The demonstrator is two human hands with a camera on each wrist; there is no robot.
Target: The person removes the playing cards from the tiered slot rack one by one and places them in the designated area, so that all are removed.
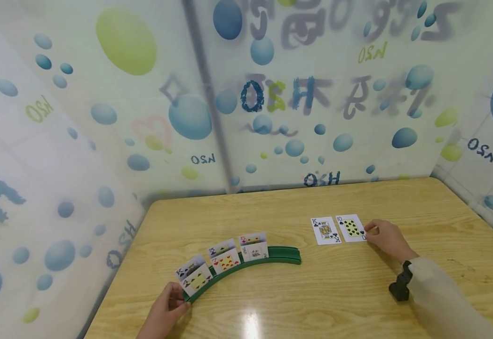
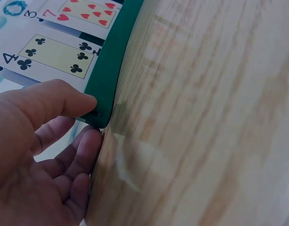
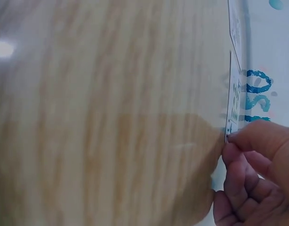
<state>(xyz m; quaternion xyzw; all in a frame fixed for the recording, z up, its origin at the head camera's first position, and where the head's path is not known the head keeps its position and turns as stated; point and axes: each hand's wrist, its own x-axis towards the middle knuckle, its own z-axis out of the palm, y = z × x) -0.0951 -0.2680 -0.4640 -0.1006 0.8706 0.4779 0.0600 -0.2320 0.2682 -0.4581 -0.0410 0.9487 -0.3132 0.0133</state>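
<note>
Cards are what I'm working with: my right hand [image 1: 385, 238] has its fingers pinching the near corner of the ten of spades [image 1: 351, 228], which lies face up on the desk [image 1: 356, 292] just beyond my fingertips, the king of clubs [image 1: 325, 230] beside it. My left hand [image 1: 165, 310] grips the near end of the green card rack [image 1: 272, 258] between thumb and fingers. Two cards look played; six remain standing in the rack.
</note>
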